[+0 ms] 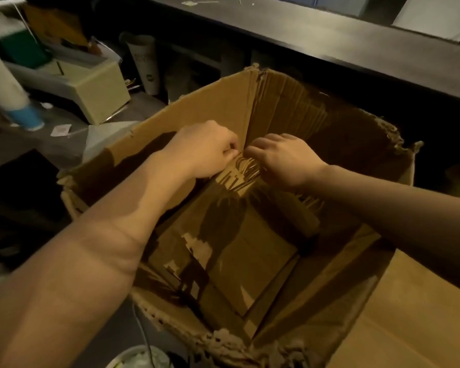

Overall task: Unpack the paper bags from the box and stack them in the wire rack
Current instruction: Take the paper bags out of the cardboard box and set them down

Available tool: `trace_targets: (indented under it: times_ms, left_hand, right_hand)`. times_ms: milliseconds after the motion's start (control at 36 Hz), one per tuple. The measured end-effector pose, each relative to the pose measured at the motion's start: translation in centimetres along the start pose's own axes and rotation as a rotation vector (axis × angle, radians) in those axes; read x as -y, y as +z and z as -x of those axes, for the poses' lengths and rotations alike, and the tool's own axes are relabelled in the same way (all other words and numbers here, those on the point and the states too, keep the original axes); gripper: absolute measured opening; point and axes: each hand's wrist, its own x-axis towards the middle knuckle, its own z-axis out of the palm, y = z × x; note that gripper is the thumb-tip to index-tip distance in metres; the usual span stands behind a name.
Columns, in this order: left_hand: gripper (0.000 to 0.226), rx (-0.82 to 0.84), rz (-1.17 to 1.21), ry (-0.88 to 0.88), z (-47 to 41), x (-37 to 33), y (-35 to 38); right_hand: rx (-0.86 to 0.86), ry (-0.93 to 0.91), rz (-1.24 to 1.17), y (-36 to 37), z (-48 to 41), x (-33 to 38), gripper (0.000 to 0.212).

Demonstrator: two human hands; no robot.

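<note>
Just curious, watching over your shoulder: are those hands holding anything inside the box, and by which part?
Both the left hand and right hand pinch the top edges of the flat brown paper bags standing in the torn cardboard box.

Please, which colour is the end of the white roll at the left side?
Blue: the white roll has a blue end, shown best in the head view.

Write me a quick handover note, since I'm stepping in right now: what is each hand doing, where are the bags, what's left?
Left hand and right hand: both inside the cardboard box, pinching the upper edges of a bundle of paper bags near the far wall.
More flat bags lie on the box floor.
Wire rack: not in view.
Done: cannot tell how many are already stacked.
Left: lift this bundle out, rack it, then the rest.
</note>
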Motion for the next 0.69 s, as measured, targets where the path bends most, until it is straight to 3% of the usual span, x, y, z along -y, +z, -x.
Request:
trace_targets:
  times_ms: [167,306,389,528,694]
  left_hand:
    - [0.025,-0.118,0.014,0.018,0.1,0.2,-0.1]
    - [0.026,-0.122,0.010,0.023,0.1,0.1,-0.3]
    - [0.027,-0.090,0.007,0.028,0.1,-0.2,-0.3]
    - [0.028,-0.016,0.038,0.041,-0.1,-0.5,0.2]
    - [0.026,0.091,0.097,0.069,-0.2,-0.7,1.1]
  right_hand:
    - [0.210,-0.080,0.108,2.4,0.0,0.9,0.052]
    - [0.574,-0.111,-0.029,4.8,1.1,1.3,0.095]
    - [0.761,-0.092,-0.163,5.4,1.9,1.3,0.104]
    - [0.649,-0.179,-0.134,5.4,2.0,1.5,0.105]
    - [0.549,-0.242,-0.054,3.8,1.7,2.2,0.070]
